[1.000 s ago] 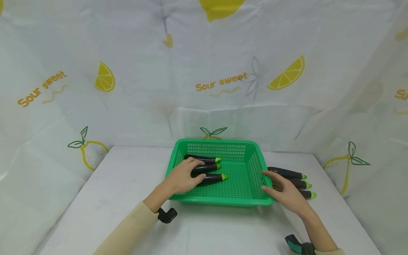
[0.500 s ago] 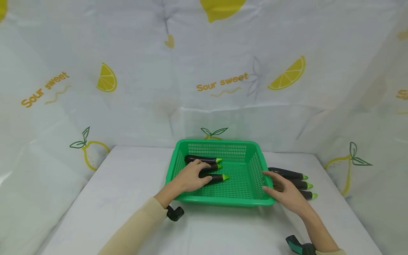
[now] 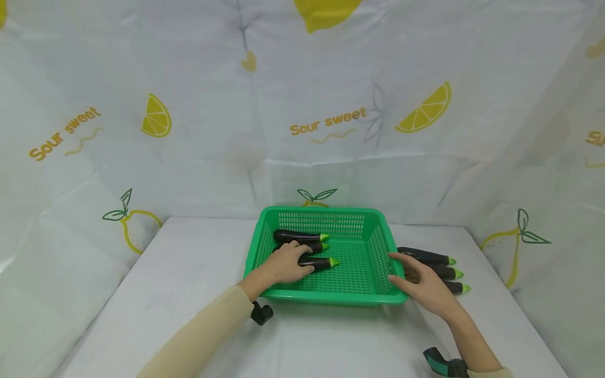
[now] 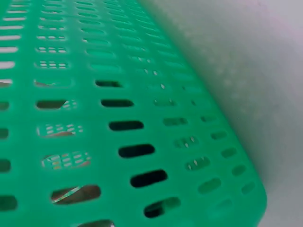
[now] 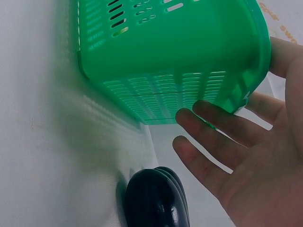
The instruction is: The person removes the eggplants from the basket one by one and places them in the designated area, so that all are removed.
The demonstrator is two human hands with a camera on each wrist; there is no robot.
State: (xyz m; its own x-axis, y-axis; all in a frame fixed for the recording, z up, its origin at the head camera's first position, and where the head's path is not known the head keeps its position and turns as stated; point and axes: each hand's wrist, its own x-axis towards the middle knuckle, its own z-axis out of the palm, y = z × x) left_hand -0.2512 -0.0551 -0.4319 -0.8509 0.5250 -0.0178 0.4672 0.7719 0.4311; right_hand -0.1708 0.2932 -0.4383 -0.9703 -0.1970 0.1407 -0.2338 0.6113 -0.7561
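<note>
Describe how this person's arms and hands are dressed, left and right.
The left arm wears a plain beige sleeve; a black, elbow-shaped device shows by that wrist. The right wrist carries a black-and-teal device, with a beige cuff just visible below. No glove or ring shows on the left hand or right hand.

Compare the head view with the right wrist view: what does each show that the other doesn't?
Only the head view: the left hand over the three eggplants inside the basket, the lemon slices printed on the cloth, and the green stems of the eggplants outside.

Only the right wrist view: the outer face of the basket's end wall.

Both: the green basket, the right hand at its rim, dark eggplants on the table, and part of the cloth.
</note>
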